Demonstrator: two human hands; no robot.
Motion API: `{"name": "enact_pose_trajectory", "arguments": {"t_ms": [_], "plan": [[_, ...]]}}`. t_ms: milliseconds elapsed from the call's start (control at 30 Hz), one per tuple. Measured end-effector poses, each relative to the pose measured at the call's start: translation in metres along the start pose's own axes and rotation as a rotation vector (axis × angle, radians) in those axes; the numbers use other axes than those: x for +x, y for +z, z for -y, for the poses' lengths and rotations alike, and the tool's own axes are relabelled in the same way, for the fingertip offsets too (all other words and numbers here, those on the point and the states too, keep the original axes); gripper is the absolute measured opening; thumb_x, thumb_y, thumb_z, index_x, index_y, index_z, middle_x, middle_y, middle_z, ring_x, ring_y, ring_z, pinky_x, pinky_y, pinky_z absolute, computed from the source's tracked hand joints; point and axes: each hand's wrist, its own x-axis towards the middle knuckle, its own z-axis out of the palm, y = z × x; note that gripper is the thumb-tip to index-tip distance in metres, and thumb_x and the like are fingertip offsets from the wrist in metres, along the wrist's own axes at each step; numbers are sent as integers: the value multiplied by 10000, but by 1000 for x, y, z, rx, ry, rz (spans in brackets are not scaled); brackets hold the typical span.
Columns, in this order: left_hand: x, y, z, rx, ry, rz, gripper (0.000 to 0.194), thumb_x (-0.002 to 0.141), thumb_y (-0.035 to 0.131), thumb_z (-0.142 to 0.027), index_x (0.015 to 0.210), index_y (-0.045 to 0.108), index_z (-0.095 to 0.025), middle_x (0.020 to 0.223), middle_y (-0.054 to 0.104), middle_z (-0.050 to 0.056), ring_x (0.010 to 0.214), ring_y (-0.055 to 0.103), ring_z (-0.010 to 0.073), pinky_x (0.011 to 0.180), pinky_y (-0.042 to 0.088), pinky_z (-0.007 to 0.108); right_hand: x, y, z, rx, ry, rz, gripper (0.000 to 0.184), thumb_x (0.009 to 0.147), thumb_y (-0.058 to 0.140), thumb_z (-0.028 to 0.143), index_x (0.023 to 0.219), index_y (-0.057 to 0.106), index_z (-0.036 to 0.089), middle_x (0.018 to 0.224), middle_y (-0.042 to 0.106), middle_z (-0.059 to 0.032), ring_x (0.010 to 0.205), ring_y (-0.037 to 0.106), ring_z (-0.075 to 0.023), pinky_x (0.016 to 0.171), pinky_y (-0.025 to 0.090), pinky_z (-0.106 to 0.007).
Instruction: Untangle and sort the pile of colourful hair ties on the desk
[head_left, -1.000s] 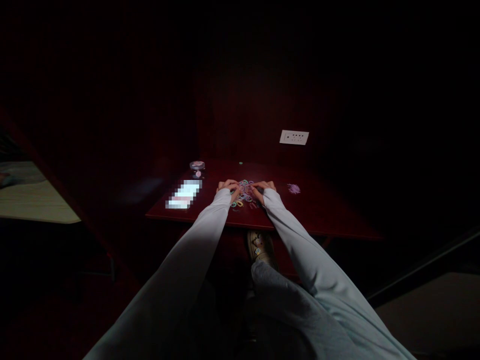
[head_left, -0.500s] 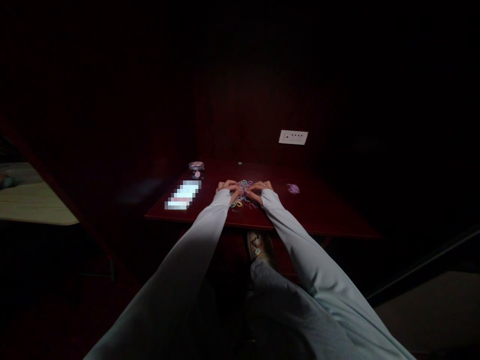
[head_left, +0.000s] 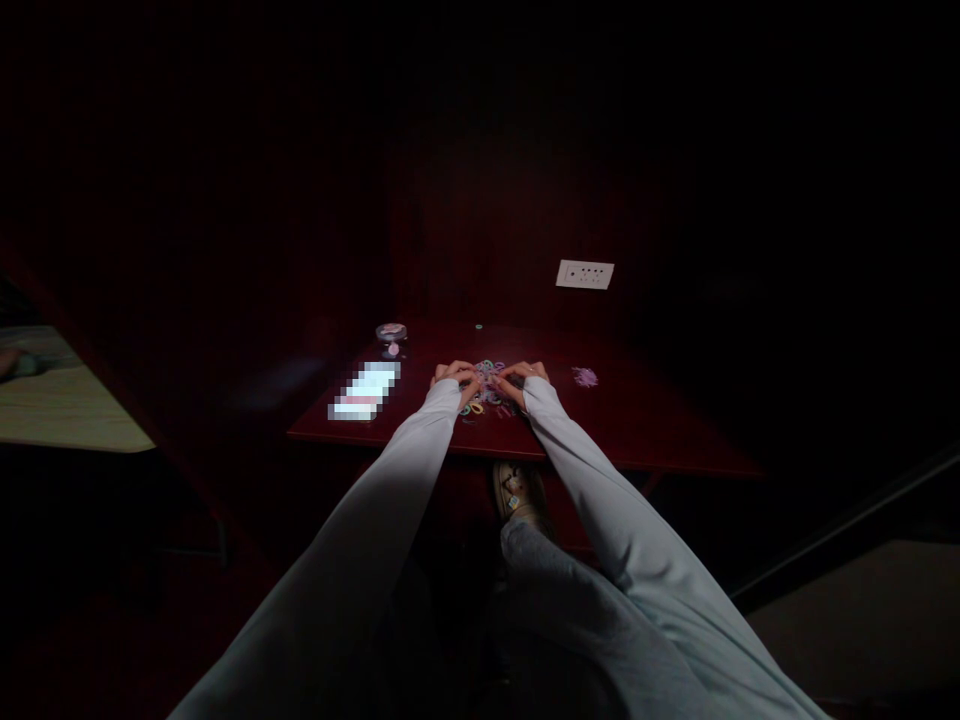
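Note:
A pile of small coloured elastic rings [head_left: 489, 385] lies on a dark red table [head_left: 645, 430]. My left hand [head_left: 454, 378] rests at the pile's left side, fingers curled into the rings. At the pile's right side, my right hand [head_left: 523, 380] has its fingers bent and pinched among them. The two sets of fingertips almost meet over the pile. What exactly each hand pinches is too small to make out. Both arms wear pale long sleeves.
A small purple heap [head_left: 585, 377] lies right of my hands. A white blurred rectangle [head_left: 364, 391] and a small round container [head_left: 391, 333] sit to the left. A white socket plate [head_left: 585, 274] is on the back wall. My shoe [head_left: 517, 494] shows below the table edge.
My hands stay on the pile with only small finger movements. The view has shifted slightly.

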Motion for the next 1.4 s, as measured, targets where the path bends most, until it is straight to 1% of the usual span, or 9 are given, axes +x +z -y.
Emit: {"name": "enact_pose_trajectory", "arguments": {"t_ms": [200,433,633,800,933,1033,1167,1300,1400], "plan": [[1,-1,0,13,-10,19,165,945,692,-276,819,797,-298,1285,742,-37,1202,540,247,1092,444,418,1,3,-3,9,-34,50,238,953,690,495,897,824,307,1036,748,-47,1082,554,-276,1001,453,-443],[2,1,1,4,-6,-5,133,932,713,-298,832,801,-311,1243,756,-39,1195,550,253,1077,462,417,5,4,-8,20,-13,17,277,956,688,522,880,826,294,1036,741,-63,1114,557,-279,1018,442,-446],[4,1,4,-24,-45,-67,163,977,661,-287,877,790,-302,1240,764,-18,1191,585,243,1071,474,407,10,-12,-29,-19,208,-204,388,965,631,585,856,796,250,1045,730,-98,1133,535,-324,1041,387,-495],[4,-3,4,9,-78,-45,145,981,653,-272,934,788,-293,1276,754,-11,1184,601,235,1071,453,390,3,-49,-59,-166,400,-362,448,975,564,596,855,784,225,1122,704,-142,1158,463,-368,1016,337,-547],[4,-3,4,-14,-73,-47,147,974,654,-262,908,782,-296,1241,764,-25,1176,597,239,1052,454,389,-5,-82,-83,-356,595,-397,363,985,574,485,905,787,202,1171,671,-168,1186,438,-379,999,319,-553],[4,-2,4,-30,-89,-60,158,976,656,-258,876,774,-292,1235,768,-30,1168,591,234,1063,448,386,-8,-96,-96,-413,697,-396,327,967,601,451,910,790,190,1169,664,-189,1182,443,-391,973,333,-548],[3,0,4,-57,-94,-83,170,971,657,-245,849,769,-281,1203,775,-25,1154,586,235,1075,444,393,-9,-98,-98,-426,727,-368,376,970,577,489,888,785,186,1121,663,-192,1148,450,-386,952,351,-539],[3,1,5,-75,-81,-94,172,971,651,-232,848,768,-256,1186,777,-2,1129,590,229,1070,441,378,-10,-94,-93,-479,725,-323,372,977,556,486,923,781,194,1117,650,-151,1147,440,-356,973,345,-512],[2,3,6,-79,-84,-110,169,971,658,-228,843,766,-249,1202,775,8,1125,592,229,1083,437,377,-10,-96,-91,-430,781,-346,355,971,545,465,895,769,200,1092,638,-132,1120,438,-340,967,355,-500]]}}
